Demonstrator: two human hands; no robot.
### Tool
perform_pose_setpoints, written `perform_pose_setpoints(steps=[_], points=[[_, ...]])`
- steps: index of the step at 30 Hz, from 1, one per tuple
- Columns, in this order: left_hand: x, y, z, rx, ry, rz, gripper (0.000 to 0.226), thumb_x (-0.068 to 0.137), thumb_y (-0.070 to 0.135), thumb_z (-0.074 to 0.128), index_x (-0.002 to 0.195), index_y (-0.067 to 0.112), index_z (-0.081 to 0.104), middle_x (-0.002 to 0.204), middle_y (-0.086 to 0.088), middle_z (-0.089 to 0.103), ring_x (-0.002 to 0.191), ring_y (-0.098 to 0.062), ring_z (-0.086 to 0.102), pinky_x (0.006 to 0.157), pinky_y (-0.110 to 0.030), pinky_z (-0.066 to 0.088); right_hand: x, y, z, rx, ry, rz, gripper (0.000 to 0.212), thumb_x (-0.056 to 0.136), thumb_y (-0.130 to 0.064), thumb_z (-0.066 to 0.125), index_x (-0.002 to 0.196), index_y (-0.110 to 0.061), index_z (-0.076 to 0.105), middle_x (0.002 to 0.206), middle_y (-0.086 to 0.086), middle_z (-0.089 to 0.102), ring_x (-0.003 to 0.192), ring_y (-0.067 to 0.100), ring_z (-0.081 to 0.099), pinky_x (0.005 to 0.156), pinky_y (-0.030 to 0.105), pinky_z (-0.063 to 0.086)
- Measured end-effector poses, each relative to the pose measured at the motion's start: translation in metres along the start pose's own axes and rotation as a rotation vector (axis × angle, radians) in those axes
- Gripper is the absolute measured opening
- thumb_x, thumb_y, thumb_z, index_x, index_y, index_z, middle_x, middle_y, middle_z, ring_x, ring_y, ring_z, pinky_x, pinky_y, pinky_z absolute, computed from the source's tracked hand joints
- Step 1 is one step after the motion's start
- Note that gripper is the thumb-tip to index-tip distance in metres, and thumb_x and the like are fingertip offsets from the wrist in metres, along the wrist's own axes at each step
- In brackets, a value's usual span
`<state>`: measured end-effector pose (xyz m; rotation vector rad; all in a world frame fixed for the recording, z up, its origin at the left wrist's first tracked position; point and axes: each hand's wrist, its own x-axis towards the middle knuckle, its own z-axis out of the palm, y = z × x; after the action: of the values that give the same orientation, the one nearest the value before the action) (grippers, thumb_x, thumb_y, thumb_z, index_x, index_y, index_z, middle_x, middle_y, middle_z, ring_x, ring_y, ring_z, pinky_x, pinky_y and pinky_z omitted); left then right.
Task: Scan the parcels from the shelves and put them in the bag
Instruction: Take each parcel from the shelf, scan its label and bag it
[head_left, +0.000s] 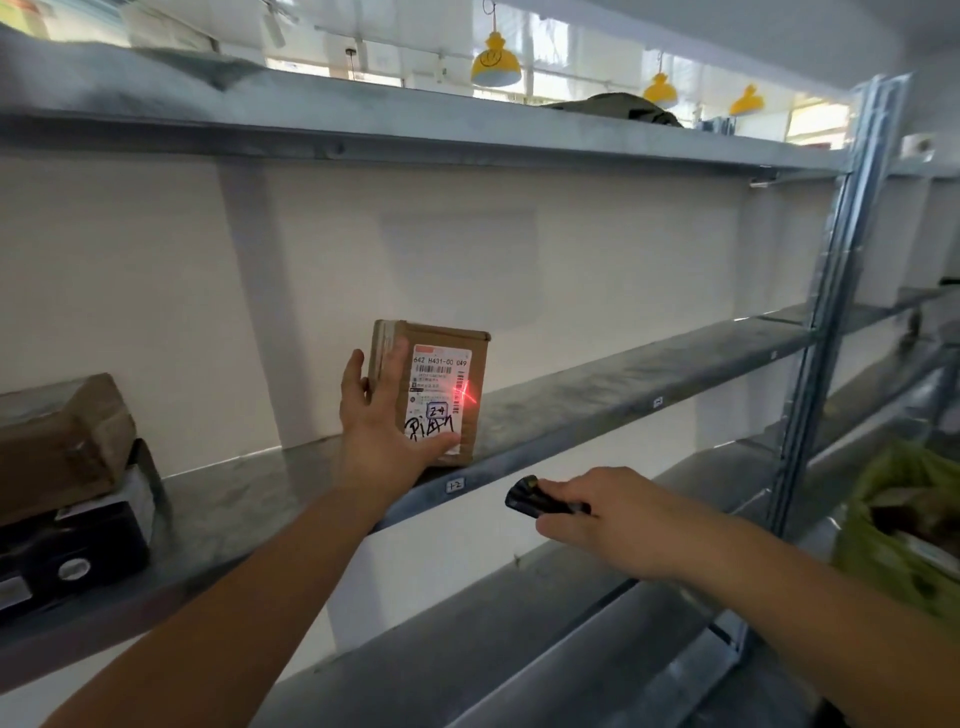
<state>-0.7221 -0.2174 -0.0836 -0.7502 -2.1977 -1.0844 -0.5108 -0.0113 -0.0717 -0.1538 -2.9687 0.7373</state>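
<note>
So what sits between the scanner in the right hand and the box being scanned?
In the head view, only the shelf's front edge crosses between the scanner in the right hand and the cardboard box; otherwise bare.

Grey metal shelf (649, 374) bearing an upright brown parcel (441, 343); a brown box (57, 441) stacked on black boxes (67, 551) at left.

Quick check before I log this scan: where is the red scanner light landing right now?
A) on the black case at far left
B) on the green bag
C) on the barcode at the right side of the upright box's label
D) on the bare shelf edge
C: the red cross sits on the label's right-hand barcode on the brown box, which the left hand holds upright on the shelf while the right hand aims the scanner.
</note>
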Motion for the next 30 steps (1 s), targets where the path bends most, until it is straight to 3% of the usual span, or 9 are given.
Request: perform_pose_setpoints(steps=[4,7,13,19,23,30], points=[[-0.002,0.001,-0.003,-0.066,-0.024,0.034,0.142,0.058,0.049,0.101,0.15,0.074,-0.004,0.165,0.025,-0.004,0.152,-0.028,0.032,0.12,-0.042,0.03,-0.009,-0.006,0.002,-0.07,0.005,0.058,0.055,0.099,-0.063,0.054,0.148,-0.037,0.053,0.099,-0.016,0.061,0.085,0.006,0.063,0.071,0.022,0.049],[-0.003,0.004,-0.005,-0.053,-0.051,0.059,0.14,0.061,0.051,0.099,0.146,0.076,-0.009,0.168,0.019,-0.006,0.155,-0.029,0.028,0.123,-0.049,0.034,-0.017,-0.012,0.005,-0.118,0.016,0.079,0.056,0.099,-0.063,0.053,0.148,-0.037,0.053,0.099,-0.016,0.061,0.083,0.005,0.062,0.068,0.021,0.046],[-0.002,0.006,-0.012,-0.068,-0.071,0.073,0.14,0.063,0.045,0.1,0.141,0.081,-0.011,0.169,0.018,-0.006,0.156,-0.032,0.024,0.121,-0.059,0.037,-0.028,-0.027,0.005,-0.143,0.022,0.091,0.058,0.099,-0.063,0.053,0.152,-0.038,0.048,0.098,-0.016,0.06,0.085,0.007,0.063,0.08,0.029,0.055],[-0.002,0.001,-0.013,-0.046,-0.074,0.092,0.139,0.064,0.048,0.099,0.144,0.077,-0.012,0.168,0.018,-0.005,0.156,-0.035,0.023,0.122,-0.06,0.034,-0.037,-0.038,0.006,-0.162,0.047,0.098,0.06,0.1,-0.061,0.052,0.155,-0.04,0.043,0.092,-0.014,0.056,0.084,0.01,0.062,0.078,0.029,0.055],[-0.001,0.0,-0.012,-0.053,-0.074,0.108,0.139,0.065,0.047,0.099,0.148,0.075,-0.009,0.167,0.019,-0.005,0.156,-0.037,0.021,0.122,-0.06,0.034,-0.042,-0.045,0.012,-0.203,0.073,0.08,0.06,0.099,-0.064,0.051,0.155,-0.042,0.042,0.087,-0.017,0.047,0.079,0.006,0.057,0.065,0.022,0.043],[0.002,-0.004,-0.01,-0.068,-0.08,0.098,0.139,0.064,0.049,0.099,0.147,0.075,-0.009,0.17,0.013,-0.002,0.155,-0.038,0.022,0.121,-0.061,0.034,-0.046,-0.046,0.012,-0.225,0.081,0.112,0.062,0.098,-0.065,0.052,0.155,-0.043,0.042,0.091,-0.015,0.05,0.08,0.006,0.058,0.072,0.025,0.05]])
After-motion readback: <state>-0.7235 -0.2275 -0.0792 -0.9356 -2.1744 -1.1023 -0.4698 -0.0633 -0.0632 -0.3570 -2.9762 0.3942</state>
